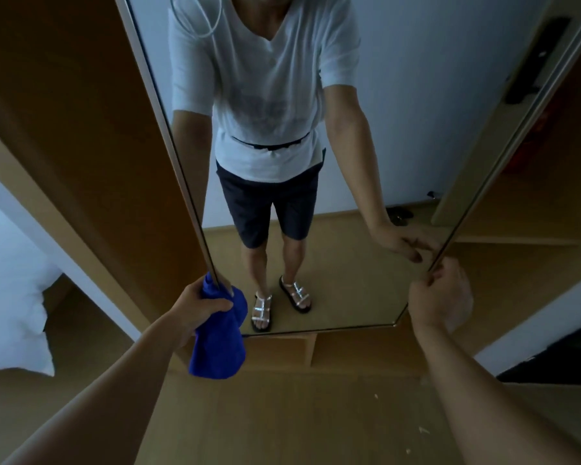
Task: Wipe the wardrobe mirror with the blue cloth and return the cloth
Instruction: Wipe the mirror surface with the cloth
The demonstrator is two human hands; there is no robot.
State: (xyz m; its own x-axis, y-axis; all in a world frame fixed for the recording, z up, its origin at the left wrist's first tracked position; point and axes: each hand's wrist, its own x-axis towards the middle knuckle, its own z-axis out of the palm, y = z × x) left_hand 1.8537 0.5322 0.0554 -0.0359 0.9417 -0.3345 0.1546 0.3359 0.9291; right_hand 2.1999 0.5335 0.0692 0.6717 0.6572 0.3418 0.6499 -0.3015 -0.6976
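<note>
A tall wardrobe mirror [366, 135] in a thin metal frame fills the middle of the view and reflects a standing person. My left hand [195, 305] grips a bunched blue cloth [220, 337] at the mirror's lower left edge; most of the cloth hangs below the hand. My right hand [441, 295] is at the mirror's lower right edge, its fingers curled round the frame; its reflection meets it in the glass.
Wooden wardrobe panels [91, 135] stand on both sides of the mirror, with open shelves [517, 229] to the right. A white pillow [10, 297] lies at the far left. Wooden floor [282, 414] runs below, with small specks of debris at the lower right.
</note>
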